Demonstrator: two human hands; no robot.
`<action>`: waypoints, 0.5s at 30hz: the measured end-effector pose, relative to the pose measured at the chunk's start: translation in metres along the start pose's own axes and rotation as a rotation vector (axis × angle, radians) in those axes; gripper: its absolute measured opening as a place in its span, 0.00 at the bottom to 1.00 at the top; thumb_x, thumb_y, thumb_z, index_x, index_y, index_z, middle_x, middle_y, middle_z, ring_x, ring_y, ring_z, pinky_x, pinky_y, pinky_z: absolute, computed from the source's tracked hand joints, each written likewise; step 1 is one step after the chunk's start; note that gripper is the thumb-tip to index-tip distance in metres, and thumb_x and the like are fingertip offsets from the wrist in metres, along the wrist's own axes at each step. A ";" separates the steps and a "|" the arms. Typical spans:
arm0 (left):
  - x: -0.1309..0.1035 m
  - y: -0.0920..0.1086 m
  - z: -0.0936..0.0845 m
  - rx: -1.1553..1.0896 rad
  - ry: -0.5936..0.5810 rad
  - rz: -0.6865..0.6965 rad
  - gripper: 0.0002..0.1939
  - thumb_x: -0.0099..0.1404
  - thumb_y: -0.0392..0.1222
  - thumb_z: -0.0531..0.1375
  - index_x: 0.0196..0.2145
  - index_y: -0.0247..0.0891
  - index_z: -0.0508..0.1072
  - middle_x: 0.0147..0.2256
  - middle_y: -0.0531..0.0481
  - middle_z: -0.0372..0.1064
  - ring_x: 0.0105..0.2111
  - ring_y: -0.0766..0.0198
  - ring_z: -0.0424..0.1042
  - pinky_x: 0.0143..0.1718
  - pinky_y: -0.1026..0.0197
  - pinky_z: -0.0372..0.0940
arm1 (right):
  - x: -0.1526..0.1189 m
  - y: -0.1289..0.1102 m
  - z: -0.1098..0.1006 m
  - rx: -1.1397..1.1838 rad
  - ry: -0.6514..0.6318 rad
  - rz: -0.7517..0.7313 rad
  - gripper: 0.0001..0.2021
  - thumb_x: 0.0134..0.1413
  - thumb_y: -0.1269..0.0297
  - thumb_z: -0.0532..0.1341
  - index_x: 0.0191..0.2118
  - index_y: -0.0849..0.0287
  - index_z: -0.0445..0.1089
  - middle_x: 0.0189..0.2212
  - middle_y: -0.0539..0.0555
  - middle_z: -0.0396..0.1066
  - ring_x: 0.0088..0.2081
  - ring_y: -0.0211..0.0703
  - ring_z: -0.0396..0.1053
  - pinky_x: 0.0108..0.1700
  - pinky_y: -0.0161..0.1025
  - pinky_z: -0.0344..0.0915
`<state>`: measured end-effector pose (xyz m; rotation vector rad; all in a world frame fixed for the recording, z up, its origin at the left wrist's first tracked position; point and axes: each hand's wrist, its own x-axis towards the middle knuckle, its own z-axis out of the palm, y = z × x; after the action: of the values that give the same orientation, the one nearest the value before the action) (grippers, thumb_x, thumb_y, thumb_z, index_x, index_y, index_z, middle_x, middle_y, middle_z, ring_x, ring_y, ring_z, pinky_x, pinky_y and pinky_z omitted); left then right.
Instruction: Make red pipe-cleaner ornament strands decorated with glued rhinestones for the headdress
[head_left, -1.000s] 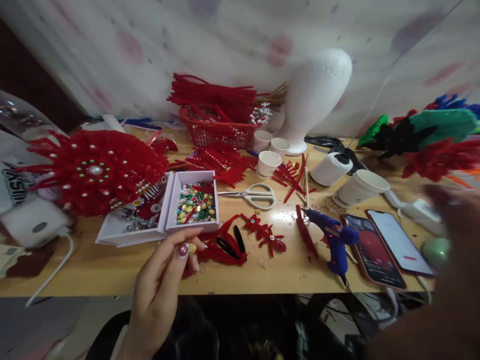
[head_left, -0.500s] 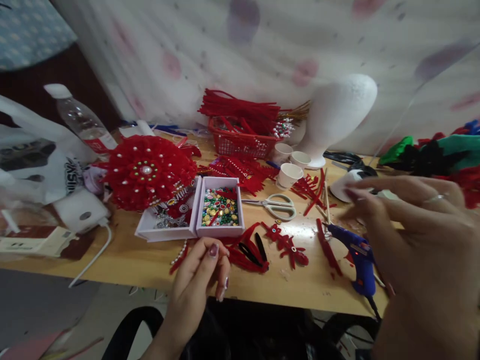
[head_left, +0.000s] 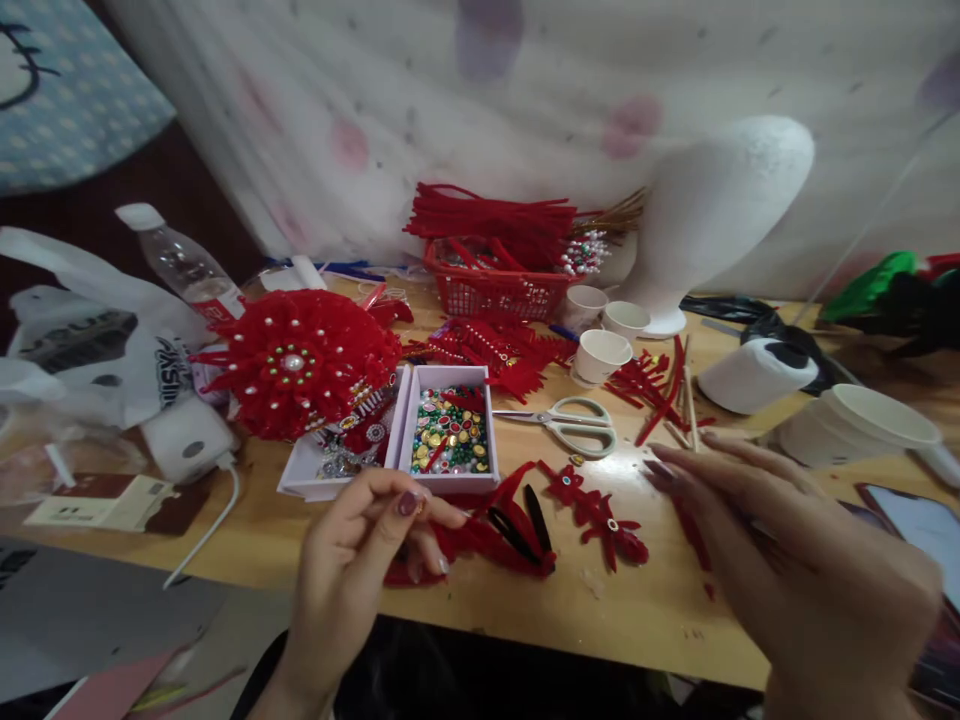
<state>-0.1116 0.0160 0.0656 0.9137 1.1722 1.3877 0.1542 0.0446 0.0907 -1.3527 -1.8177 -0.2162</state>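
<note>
My left hand [head_left: 352, 560] is raised over the front of the table, thumb and fingertips pinched together; whatever they hold is too small to make out. Behind and beside it lie red ribbon and black hair clips [head_left: 536, 525]. On the right, my right hand [head_left: 802, 560] hovers with its fingertips pressed together, and I cannot make out anything between them. It covers the blue glue gun and part of a red strip [head_left: 694, 540]. Between my hands rests a red flower ornament [head_left: 609, 528] with small gems. A white box of beads [head_left: 450, 480] stands beyond my left hand.
Scissors [head_left: 577, 428] lie beside the bead box. Paper cups [head_left: 604, 355], a red basket [head_left: 502, 292] and a white foam head [head_left: 727, 200] stand behind. A large red flower [head_left: 300, 360] is at left. A thread spool [head_left: 750, 378] and phone [head_left: 919, 530] are at right.
My right hand has moved left and lower, now covering the glue gun. My left hand has shifted slightly left. The view has turned, bringing the phone and stacked cups at right into sight.
</note>
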 end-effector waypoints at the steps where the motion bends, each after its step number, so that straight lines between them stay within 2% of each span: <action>1: 0.005 0.004 -0.003 0.026 0.026 0.031 0.13 0.62 0.50 0.66 0.32 0.38 0.72 0.29 0.51 0.79 0.19 0.71 0.70 0.21 0.70 0.64 | -0.005 0.002 0.001 0.048 0.011 0.029 0.07 0.65 0.64 0.61 0.35 0.51 0.74 0.28 0.48 0.74 0.39 0.46 0.75 0.41 0.40 0.68; 3: 0.017 0.012 -0.007 0.066 0.061 0.071 0.12 0.59 0.49 0.69 0.32 0.38 0.76 0.28 0.52 0.78 0.20 0.71 0.70 0.22 0.70 0.65 | -0.015 0.009 0.006 0.159 -0.004 0.001 0.14 0.64 0.68 0.61 0.25 0.54 0.66 0.20 0.46 0.65 0.31 0.43 0.71 0.39 0.41 0.66; 4: 0.024 0.015 -0.008 0.089 0.074 0.081 0.12 0.57 0.49 0.70 0.32 0.38 0.77 0.28 0.52 0.78 0.21 0.72 0.69 0.23 0.70 0.65 | -0.019 0.013 0.009 0.188 -0.022 -0.038 0.16 0.62 0.70 0.61 0.23 0.55 0.63 0.20 0.46 0.63 0.28 0.42 0.69 0.40 0.42 0.66; 5: 0.030 0.017 -0.008 0.118 0.087 0.090 0.12 0.56 0.49 0.70 0.32 0.38 0.79 0.27 0.53 0.77 0.21 0.72 0.69 0.23 0.71 0.65 | -0.022 0.017 0.012 0.187 -0.040 -0.078 0.16 0.61 0.71 0.61 0.22 0.56 0.61 0.23 0.47 0.65 0.28 0.41 0.67 0.41 0.44 0.65; 7: 0.043 0.020 -0.005 0.182 0.114 0.102 0.11 0.55 0.47 0.71 0.33 0.37 0.81 0.25 0.54 0.76 0.21 0.73 0.67 0.23 0.71 0.64 | -0.027 0.026 0.018 0.147 -0.073 -0.097 0.16 0.60 0.70 0.61 0.22 0.56 0.59 0.34 0.52 0.70 0.35 0.45 0.68 0.43 0.47 0.64; 9: 0.053 0.021 0.002 0.180 0.124 0.079 0.10 0.55 0.43 0.71 0.35 0.37 0.82 0.24 0.54 0.75 0.22 0.72 0.69 0.24 0.71 0.65 | -0.033 0.033 0.022 0.129 -0.104 -0.068 0.11 0.62 0.65 0.59 0.27 0.55 0.63 0.45 0.57 0.69 0.44 0.52 0.68 0.45 0.49 0.64; 11: 0.059 0.021 0.011 0.106 0.113 0.026 0.12 0.55 0.41 0.71 0.37 0.36 0.82 0.25 0.52 0.76 0.24 0.70 0.71 0.27 0.70 0.68 | -0.039 0.038 0.024 0.127 -0.127 -0.039 0.05 0.64 0.63 0.56 0.40 0.57 0.67 0.49 0.59 0.69 0.49 0.53 0.68 0.47 0.49 0.65; 13: 0.063 0.020 0.021 0.030 0.090 -0.023 0.13 0.53 0.41 0.72 0.37 0.35 0.82 0.27 0.50 0.77 0.26 0.68 0.73 0.29 0.68 0.71 | -0.045 0.042 0.026 0.112 -0.124 -0.035 0.12 0.66 0.61 0.54 0.50 0.58 0.66 0.47 0.59 0.71 0.47 0.52 0.71 0.47 0.46 0.66; 15: 0.064 0.019 0.027 -0.006 0.063 -0.057 0.13 0.52 0.40 0.71 0.36 0.35 0.82 0.29 0.49 0.78 0.28 0.68 0.74 0.31 0.68 0.73 | -0.051 0.045 0.029 0.097 -0.100 -0.057 0.12 0.67 0.60 0.53 0.51 0.58 0.66 0.42 0.57 0.74 0.41 0.50 0.73 0.44 0.45 0.67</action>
<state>-0.0997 0.0844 0.0857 0.8315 1.2313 1.3820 0.1813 0.0433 0.0212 -1.2649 -1.9262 -0.0899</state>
